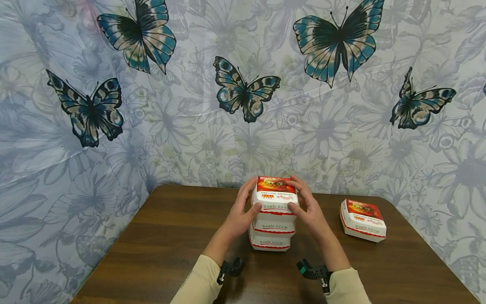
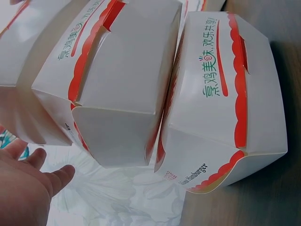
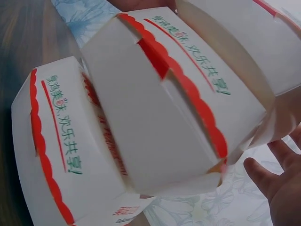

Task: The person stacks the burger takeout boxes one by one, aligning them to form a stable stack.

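Note:
Several white cardboard hamburger boxes with red scalloped trim make a stack at the table's middle. My left hand (image 1: pixel 241 213) holds the left side of the top box (image 1: pixel 274 197), thumb at its front corner. On the opposite side, my right hand (image 1: pixel 309 211) grips the same box, its fingers reaching over the red printed lid. Below sits a middle box (image 2: pixel 127 66), leaning slightly against the bottom box (image 3: pixel 51 141) in the wrist views. The bottom box stands on the table, offset a little to the left.
Another hamburger box (image 1: pixel 363 220) lies to the right on the brown wooden table (image 1: pixel 171 236). Behind the table's far edge hangs a floral cloth (image 1: pixel 190 139) with blue butterflies. A black wrist camera mount (image 1: pixel 313 270) sits on each forearm near the cream sleeves.

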A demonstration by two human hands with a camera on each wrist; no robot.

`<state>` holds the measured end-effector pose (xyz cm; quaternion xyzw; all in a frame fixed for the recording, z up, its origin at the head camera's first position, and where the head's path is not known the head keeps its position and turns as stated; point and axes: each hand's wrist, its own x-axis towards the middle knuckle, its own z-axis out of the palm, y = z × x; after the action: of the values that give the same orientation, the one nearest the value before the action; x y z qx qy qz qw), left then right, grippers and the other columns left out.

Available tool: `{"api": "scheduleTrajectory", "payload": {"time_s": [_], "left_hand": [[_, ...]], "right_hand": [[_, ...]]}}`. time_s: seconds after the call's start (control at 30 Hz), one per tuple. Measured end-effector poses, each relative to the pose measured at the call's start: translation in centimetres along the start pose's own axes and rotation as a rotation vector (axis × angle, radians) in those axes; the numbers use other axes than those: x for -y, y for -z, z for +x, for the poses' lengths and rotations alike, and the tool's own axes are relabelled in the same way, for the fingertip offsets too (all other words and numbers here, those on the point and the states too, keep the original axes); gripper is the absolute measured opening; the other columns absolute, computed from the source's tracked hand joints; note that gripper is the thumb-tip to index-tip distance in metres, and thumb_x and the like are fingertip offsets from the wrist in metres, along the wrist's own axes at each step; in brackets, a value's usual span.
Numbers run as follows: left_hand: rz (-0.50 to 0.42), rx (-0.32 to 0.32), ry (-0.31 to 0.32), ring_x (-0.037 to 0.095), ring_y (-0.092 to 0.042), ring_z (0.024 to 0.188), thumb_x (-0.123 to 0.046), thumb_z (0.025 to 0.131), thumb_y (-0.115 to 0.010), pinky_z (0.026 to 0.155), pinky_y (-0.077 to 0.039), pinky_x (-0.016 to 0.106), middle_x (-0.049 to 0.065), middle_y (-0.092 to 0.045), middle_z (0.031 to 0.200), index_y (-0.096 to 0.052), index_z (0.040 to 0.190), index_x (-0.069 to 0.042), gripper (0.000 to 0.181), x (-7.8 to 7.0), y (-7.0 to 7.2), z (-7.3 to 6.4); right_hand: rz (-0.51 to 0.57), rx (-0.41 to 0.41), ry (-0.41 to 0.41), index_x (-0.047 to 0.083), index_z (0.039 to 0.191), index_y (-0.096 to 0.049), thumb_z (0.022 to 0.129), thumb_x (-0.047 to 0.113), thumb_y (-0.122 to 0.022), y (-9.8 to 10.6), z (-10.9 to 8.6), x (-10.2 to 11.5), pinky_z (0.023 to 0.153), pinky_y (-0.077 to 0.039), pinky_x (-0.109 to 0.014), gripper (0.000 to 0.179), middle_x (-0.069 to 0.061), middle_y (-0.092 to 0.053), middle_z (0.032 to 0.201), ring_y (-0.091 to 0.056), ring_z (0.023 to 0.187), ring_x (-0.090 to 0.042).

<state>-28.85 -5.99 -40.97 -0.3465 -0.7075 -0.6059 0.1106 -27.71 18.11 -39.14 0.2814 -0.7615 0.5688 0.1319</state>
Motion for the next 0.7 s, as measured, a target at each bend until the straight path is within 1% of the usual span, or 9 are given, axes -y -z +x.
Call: {"api": "scheduleTrajectory", "payload": {"time_s": [0.1,0.2,0.3,0.43,0.53,0.7], "left_hand": [[-0.003,-0.003,-0.011,0.028,-0.014,0.154,-0.034,0.102,-0.056,0.118,-0.019,0.065,0.007,-0.015,0.166,-0.024,0.159,-0.016,0.069,-0.05,-0.05,0.03],[-0.006,0.002,-0.019,0.03,-0.013,0.154,-0.032,0.102,-0.056,0.117,-0.02,0.064,0.009,-0.014,0.167,-0.024,0.159,-0.015,0.068,-0.05,-0.08,0.07],[0.0,0.004,-0.016,0.029,-0.013,0.154,-0.035,0.101,-0.057,0.118,-0.02,0.062,0.01,-0.014,0.167,-0.023,0.159,-0.016,0.07,-0.12,-0.1,0.1],[0.021,0.001,-0.008,0.028,-0.015,0.154,-0.043,0.099,-0.059,0.119,-0.021,0.061,0.007,-0.015,0.167,-0.023,0.159,-0.018,0.074,-0.2,-0.11,0.12],[0.029,-0.005,-0.005,0.028,-0.016,0.153,-0.048,0.097,-0.06,0.118,-0.022,0.062,0.007,-0.015,0.167,-0.023,0.159,-0.018,0.078,-0.21,-0.09,0.13],[0.032,-0.01,-0.002,0.028,-0.016,0.153,-0.051,0.095,-0.062,0.119,-0.021,0.06,0.007,-0.015,0.167,-0.022,0.159,-0.019,0.082,-0.23,-0.02,0.11]], "right_hand": [[0.02,0.0,-0.003,0.015,0.152,-0.04,0.099,0.009,-0.052,-0.17,-0.02,-0.06,0.097,-0.046,-0.042,0.055,-0.005,-0.015,0.167,-0.028,0.144,-0.05],[0.04,0.004,0.005,0.015,0.153,-0.037,0.099,0.008,-0.051,-0.32,-0.03,-0.12,0.095,-0.047,-0.042,0.057,-0.006,-0.013,0.168,-0.028,0.142,-0.055],[0.052,0.004,0.007,0.016,0.154,-0.035,0.098,0.007,-0.051,-0.44,-0.05,-0.19,0.094,-0.049,-0.036,0.059,-0.003,-0.012,0.168,-0.027,0.142,-0.056],[0.073,0.006,0.012,0.016,0.155,-0.033,0.098,0.007,-0.052,-0.56,-0.17,-0.27,0.091,-0.051,-0.029,0.06,-0.002,-0.011,0.168,-0.028,0.142,-0.056],[0.093,0.017,0.022,0.015,0.156,-0.031,0.098,0.006,-0.051,-0.58,-0.26,-0.4,0.09,-0.051,-0.027,0.062,-0.005,-0.009,0.168,-0.029,0.141,-0.056],[0.126,0.035,0.02,0.016,0.157,-0.027,0.099,0.007,-0.05,-0.55,-0.35,-0.56,0.09,-0.052,-0.028,0.064,-0.005,-0.006,0.169,-0.031,0.14,-0.056]]}}
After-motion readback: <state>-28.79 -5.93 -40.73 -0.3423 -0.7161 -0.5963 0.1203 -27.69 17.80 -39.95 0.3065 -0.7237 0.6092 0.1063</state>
